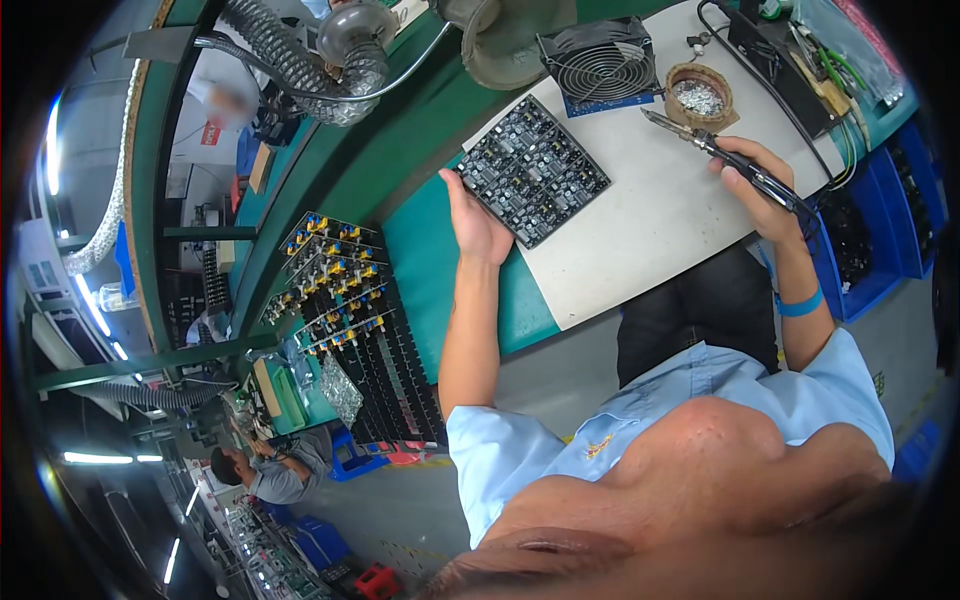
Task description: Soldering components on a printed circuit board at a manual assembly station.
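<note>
The left hand (pixel 476 222) gripped the dark board (pixel 533 170) on the white desk (pixel 640 235); the right hand (pixel 762 190) clasped an iron (pixel 720 155) near a round tin (pixel 699 96).

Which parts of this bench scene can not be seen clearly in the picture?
- Head view: parts on the circuit board are too small to tell.
- Left hand fingers are hidden under the board.
- Soldering iron handle is covered by the right hand.
- Blue bin contents are too dark.
</note>
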{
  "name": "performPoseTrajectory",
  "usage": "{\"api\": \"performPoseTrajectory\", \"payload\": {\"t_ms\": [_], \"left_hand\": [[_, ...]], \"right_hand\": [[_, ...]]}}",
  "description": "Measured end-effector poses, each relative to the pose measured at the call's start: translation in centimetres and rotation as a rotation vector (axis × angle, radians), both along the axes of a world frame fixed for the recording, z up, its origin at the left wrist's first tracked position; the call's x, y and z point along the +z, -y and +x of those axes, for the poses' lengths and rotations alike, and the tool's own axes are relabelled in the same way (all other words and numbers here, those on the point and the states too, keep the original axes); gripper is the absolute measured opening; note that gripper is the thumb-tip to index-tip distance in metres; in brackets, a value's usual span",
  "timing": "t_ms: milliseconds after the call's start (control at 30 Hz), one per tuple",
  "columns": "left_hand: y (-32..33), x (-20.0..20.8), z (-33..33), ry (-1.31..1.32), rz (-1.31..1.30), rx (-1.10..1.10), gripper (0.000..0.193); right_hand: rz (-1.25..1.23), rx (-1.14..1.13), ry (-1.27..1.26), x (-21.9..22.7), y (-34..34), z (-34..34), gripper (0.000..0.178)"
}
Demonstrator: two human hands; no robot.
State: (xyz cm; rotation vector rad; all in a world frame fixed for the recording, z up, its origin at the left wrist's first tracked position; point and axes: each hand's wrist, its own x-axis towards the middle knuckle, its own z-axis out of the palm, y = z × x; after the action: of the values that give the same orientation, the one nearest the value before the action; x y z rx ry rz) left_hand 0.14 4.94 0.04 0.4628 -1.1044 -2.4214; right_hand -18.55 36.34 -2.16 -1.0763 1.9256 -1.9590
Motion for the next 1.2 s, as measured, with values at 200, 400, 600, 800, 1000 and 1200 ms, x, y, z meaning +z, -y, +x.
{"api": "performPoseTrajectory", "payload": {"t_ms": [200,400,600,800,1000,1200], "left_hand": [[-0.2,0.3,0.0,0.009,0.004,0.004,0.067],[-0.1,-0.1,-0.1,0.034,0.017,0.027,0.069],[0.1,0.1,0.4,0.007,0.005,0.022,0.068],[0.0,-0.1,-0.3,0.036,-0.037,0.091,0.065],[0.0,0.3,0.5,0.053,-0.074,0.009,0.062],[-0.3,-0.3,0.1,0.094,-0.104,0.063,0.063]], "right_hand": [[-0.029,0.012,0.001,0.0,0.1,0.1,0.034],[-0.058,0.002,0.018,0.1,-0.2,0.2,0.034],[-0.054,0.022,0.025,0.4,0.2,0.7,0.033],[-0.054,-0.020,-0.018,0.2,-0.2,0.7,0.032],[-0.068,0.023,-0.081,0.4,0.4,0.0,0.029],[-0.065,-0.020,-0.078,0.2,-0.9,0.8,0.028]]}}
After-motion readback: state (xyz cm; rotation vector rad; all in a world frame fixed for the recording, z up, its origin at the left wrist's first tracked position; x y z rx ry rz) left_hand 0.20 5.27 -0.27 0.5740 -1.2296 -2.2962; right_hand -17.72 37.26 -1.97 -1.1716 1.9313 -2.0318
